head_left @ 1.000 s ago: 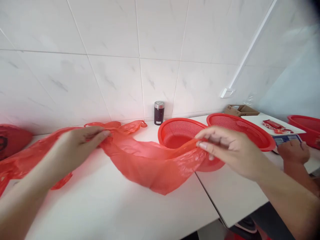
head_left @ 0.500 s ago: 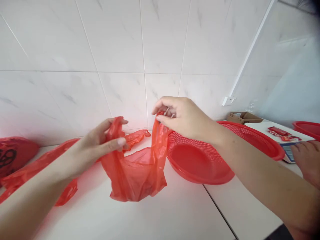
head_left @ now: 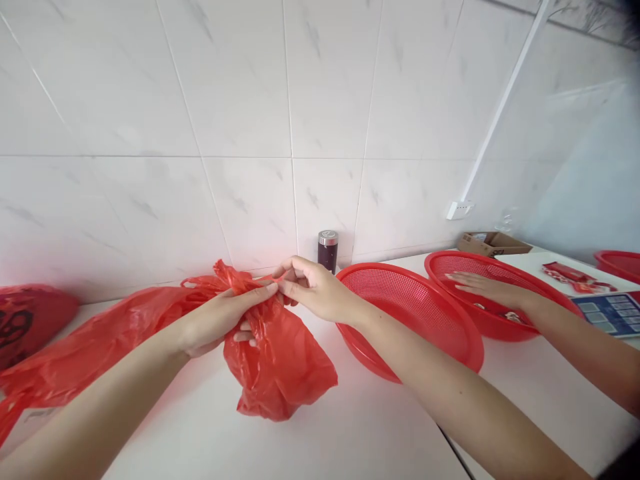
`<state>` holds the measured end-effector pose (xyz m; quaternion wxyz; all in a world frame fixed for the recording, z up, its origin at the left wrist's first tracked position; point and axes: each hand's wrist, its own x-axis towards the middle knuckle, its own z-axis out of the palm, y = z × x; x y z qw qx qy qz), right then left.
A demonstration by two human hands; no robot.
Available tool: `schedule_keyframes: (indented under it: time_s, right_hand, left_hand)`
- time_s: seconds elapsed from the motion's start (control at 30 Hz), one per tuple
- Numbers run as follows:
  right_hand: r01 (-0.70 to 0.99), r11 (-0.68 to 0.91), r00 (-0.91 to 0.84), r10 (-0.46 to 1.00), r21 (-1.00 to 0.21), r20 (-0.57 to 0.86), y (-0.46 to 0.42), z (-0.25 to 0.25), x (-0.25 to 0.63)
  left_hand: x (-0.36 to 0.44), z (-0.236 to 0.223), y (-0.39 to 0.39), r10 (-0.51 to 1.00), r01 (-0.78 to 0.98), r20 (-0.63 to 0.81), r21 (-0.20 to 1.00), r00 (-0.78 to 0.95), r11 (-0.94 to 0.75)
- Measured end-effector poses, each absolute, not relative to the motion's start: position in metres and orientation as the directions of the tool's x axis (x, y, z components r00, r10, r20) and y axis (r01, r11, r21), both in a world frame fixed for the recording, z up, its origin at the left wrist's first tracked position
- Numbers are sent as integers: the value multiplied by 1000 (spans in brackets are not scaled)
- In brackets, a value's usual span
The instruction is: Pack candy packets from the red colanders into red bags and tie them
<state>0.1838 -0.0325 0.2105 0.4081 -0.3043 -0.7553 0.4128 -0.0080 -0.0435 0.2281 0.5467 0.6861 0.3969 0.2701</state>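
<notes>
A thin red plastic bag [head_left: 280, 363] hangs crumpled just above the white counter [head_left: 350, 433]. My left hand [head_left: 220, 320] is closed on the bag's top edge, fingers pinched on the plastic. My right hand [head_left: 315, 290] pinches the same top edge right beside it, the fingertips of both hands almost touching. A pile of more red bags [head_left: 100, 347] trails off to the left behind my left forearm.
Two red mesh baskets [head_left: 415, 313] [head_left: 500, 280] sit to the right; another person's hand [head_left: 480, 287] reaches into the farther one. A dark jar [head_left: 327, 250] stands by the tiled wall. A cardboard box [head_left: 493, 243], a scale [head_left: 607, 310] and red packets [head_left: 570, 277] lie far right.
My hands have come together, bunching the bag's top edge between them and lowering it. The other person's hand has moved into the far basket.
</notes>
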Motion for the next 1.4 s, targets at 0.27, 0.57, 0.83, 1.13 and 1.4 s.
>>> schedule_keyframes:
  time_s: [0.27,0.57,0.83,1.13,1.4]
  right_hand:
    - [154,704,-327,699,-694,636,-94,217,178]
    - [185,481,-345,848,-857,401,-70,182,175]
    - [-148,193,-298,927,-970,230,-66,145,159]
    - [209,414,-181,907,-886,381,-88,151,165]
    - [386,526,-102,841,-758,531,-103,114,168]
  left_hand:
    - [-15,212,-34,777,41,-118,992,619,118]
    - [-18,214,-45,689,421,-72,835,722,-354]
    - [-3,181,-46,782,679,426,402,454,-614]
    - [-20,182,-81,837,584,153,650,526,-486]
    - [-85,139,-79,919,620,41,727,391,-296]
